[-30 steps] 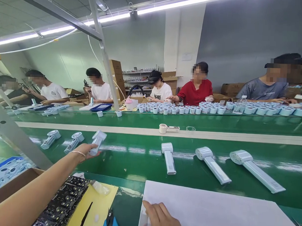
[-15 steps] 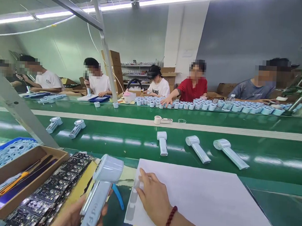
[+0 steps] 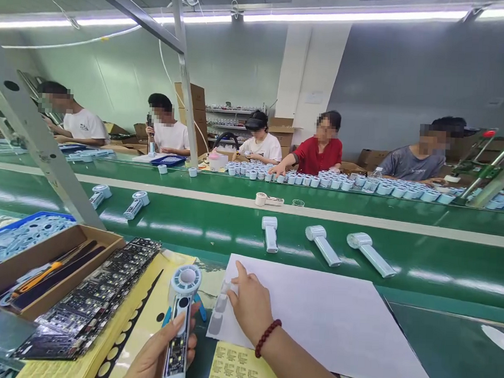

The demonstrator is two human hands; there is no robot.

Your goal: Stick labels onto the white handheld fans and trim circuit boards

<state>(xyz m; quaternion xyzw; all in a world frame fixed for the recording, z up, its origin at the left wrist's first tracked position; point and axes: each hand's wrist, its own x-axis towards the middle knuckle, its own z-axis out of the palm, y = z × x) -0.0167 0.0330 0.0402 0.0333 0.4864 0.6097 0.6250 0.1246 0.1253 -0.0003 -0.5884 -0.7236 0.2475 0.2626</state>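
Two hands work: the left hand (image 3: 161, 355) grips a handheld fan (image 3: 180, 319), fingers closed around its handle; just right, the right hand (image 3: 249, 306) pinches labels (image 3: 221, 304) on white paper (image 3: 333, 321).

My left hand (image 3: 157, 355) is cut off by the bottom edge, as is the handheld fan (image 3: 178, 325) it grips. The fan's board markings are too small to read. My right hand (image 3: 249, 306) hides part of the sticker strip (image 3: 218, 313). Print on the yellow label sheet (image 3: 235, 372) is illegible.
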